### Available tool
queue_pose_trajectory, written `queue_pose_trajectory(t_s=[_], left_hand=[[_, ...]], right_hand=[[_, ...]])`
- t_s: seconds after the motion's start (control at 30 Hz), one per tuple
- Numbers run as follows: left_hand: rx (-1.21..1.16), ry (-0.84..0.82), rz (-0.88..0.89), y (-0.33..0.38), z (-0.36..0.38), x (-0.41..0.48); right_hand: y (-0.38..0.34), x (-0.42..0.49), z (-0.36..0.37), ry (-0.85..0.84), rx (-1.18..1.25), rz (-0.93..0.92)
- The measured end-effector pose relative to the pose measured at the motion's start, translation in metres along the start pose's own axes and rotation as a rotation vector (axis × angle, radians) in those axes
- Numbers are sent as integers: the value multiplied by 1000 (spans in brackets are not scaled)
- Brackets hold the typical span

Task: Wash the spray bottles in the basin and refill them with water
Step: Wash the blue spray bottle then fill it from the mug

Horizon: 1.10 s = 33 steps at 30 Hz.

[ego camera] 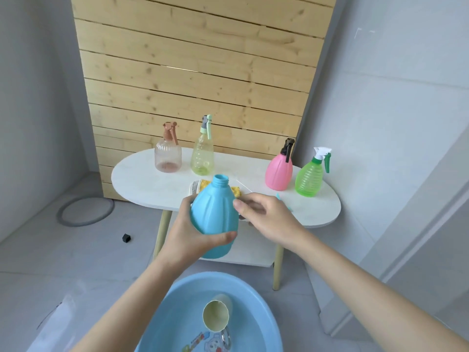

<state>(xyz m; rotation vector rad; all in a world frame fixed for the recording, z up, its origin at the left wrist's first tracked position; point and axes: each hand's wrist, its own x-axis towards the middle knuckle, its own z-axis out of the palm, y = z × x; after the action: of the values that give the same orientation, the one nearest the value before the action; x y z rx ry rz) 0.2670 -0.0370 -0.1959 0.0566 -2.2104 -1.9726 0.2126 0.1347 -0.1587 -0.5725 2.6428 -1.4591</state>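
My left hand [187, 240] grips a light blue spray bottle [213, 212] by its body, upright and above the blue basin [182, 295]. Its neck is open, with no spray head on it. My right hand [269, 219] is just right of the bottle at the table's front edge. Its fingers curl round a light blue spray head [278, 196], which is mostly hidden; a thin tube sticks out toward the cloth. On the table stand a pink translucent bottle [168, 153], a yellow-green bottle [202, 153], an opaque pink bottle [278, 171] and a green bottle [309, 176], all with spray heads on.
The white oval table [142, 179] has a lower shelf and stands against a wooden slat panel. A yellow cloth [200, 185] lies behind the held bottle. A cream cup [215, 316] lies in the basin. A grey ring [85, 212] and a small black piece [126, 238] lie on the floor at left.
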Motion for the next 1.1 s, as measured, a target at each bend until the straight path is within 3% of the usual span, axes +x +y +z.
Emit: queue_pose_trajectory(t_s=[0.2, 0.33, 0.43, 0.57, 0.7, 0.9, 1.1], left_hand=[[12, 39, -7, -13, -7, 20], [23, 43, -33, -21, -13, 33], [21, 58, -41, -27, -16, 40], [52, 69, -49, -31, -17, 49], [24, 65, -51, -35, -15, 58], [-2, 63, -71, -38, -13, 62], [-17, 51, -68, -37, -16, 58]], right_hand=[[44, 49, -9, 145, -232, 54], [92, 84, -15, 58, -650, 179], [120, 103, -15, 57, -832, 272], [140, 107, -12, 173, -850, 348], [147, 107, -10, 230, -932, 275], [140, 103, -8, 297, -914, 257], [94, 89, -14, 477, -322, 226]])
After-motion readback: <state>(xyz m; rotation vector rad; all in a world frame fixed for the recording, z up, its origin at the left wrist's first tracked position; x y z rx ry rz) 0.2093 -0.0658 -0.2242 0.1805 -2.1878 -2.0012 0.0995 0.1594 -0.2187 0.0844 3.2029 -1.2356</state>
